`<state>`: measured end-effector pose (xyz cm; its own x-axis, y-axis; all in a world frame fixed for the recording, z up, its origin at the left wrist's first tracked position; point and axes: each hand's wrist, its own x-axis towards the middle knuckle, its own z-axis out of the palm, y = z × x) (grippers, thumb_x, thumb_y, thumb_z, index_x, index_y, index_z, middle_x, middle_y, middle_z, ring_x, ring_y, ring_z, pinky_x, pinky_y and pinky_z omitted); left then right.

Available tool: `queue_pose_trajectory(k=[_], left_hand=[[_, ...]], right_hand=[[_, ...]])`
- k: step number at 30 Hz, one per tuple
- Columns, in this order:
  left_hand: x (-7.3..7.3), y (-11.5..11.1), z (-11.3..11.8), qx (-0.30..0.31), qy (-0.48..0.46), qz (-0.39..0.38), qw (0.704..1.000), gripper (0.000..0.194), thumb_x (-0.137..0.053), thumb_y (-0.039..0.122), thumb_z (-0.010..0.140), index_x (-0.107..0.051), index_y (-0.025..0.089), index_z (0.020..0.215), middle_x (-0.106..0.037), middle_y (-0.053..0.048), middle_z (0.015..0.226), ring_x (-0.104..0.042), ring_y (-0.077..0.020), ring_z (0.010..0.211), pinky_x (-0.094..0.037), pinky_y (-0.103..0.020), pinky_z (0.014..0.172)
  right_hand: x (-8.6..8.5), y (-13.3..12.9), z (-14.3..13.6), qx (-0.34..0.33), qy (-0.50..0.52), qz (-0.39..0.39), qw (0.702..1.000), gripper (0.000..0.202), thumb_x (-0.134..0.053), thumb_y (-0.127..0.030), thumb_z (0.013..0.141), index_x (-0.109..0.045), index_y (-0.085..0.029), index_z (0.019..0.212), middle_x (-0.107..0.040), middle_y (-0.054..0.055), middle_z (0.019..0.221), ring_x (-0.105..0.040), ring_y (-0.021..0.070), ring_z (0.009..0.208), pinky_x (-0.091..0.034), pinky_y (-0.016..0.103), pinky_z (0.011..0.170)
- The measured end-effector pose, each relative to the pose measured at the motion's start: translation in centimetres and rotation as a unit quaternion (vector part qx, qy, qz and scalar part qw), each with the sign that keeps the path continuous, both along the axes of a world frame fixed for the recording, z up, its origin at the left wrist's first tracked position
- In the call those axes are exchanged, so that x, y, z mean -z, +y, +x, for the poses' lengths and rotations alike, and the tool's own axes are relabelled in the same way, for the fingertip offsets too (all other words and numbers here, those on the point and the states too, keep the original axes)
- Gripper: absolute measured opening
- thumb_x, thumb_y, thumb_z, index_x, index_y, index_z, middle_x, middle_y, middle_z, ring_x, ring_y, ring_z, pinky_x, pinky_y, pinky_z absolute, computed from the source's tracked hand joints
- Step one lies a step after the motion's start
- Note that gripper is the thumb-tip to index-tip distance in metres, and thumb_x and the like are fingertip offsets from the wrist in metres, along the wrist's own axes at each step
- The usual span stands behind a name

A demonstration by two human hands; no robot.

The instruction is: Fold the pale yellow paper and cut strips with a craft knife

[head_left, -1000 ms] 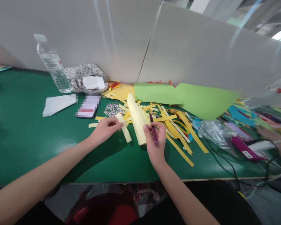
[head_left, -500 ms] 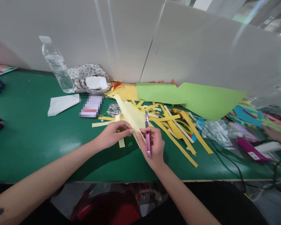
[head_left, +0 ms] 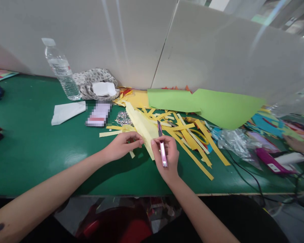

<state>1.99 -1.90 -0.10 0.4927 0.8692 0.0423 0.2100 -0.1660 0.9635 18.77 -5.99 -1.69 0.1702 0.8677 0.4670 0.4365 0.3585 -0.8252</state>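
Over the green table, a pale yellow folded paper (head_left: 142,126) slants between my hands. My right hand (head_left: 167,153) is closed around a pink utility knife (head_left: 163,153), its blade pointing away from me, and its fingertips touch the paper's right edge. My left hand (head_left: 124,145) is at the paper's left side, thumb and fingertips pinched together; what they hold, if anything, is too small to name. Several yellow paper strips (head_left: 190,145) lie in a heap to the right.
A water bottle (head_left: 63,74), a patterned cloth (head_left: 96,81), a phone (head_left: 98,114) and a white tissue (head_left: 68,112) are at the left. Green paper (head_left: 218,104) lies by the partition. On the right are clear plastic (head_left: 235,143), cables and another person's hand (head_left: 297,143).
The knife has tilted, its handle end moving right. The pale paper has shifted and turned slightly, and my left fingertips have come away from its near part.
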Motion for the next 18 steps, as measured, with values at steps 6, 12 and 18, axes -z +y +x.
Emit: queue_pose_trajectory(k=[6,12,18], left_hand=[[0.06,-0.07,-0.01,0.026,0.007,-0.004,1.0,0.02,-0.053,0.034,0.083,-0.061,0.016,0.084,-0.06,-0.001,0.074,-0.05,-0.0102,0.064,-0.039,-0.02,0.056],[-0.03,0.06,-0.09,0.009,-0.007,-0.021,1.0,0.029,-0.049,0.042,0.085,-0.058,0.015,0.075,-0.059,0.0,0.07,-0.049,-0.0096,0.059,-0.04,-0.021,0.054],[-0.07,0.16,-0.1,-0.038,-0.019,0.004,0.999,0.024,-0.053,0.04,0.082,-0.055,0.016,0.082,-0.059,0.0,0.073,-0.047,-0.009,0.056,-0.039,-0.021,0.05]], right_hand=[[-0.19,0.19,0.03,0.01,0.043,-0.002,0.999,0.019,-0.061,-0.029,0.079,-0.047,-0.022,0.09,-0.061,0.0,0.076,-0.062,0.0146,0.064,-0.05,0.026,0.056],[0.04,0.2,0.13,0.002,0.035,-0.006,0.999,0.019,-0.061,-0.028,0.079,-0.048,-0.022,0.091,-0.061,0.0,0.077,-0.062,0.0149,0.065,-0.05,0.026,0.057],[0.17,-0.09,-0.01,-0.024,-0.013,0.006,1.0,0.017,-0.061,-0.027,0.079,-0.049,-0.023,0.09,-0.061,0.0,0.075,-0.06,0.0134,0.059,-0.049,0.025,0.054]])
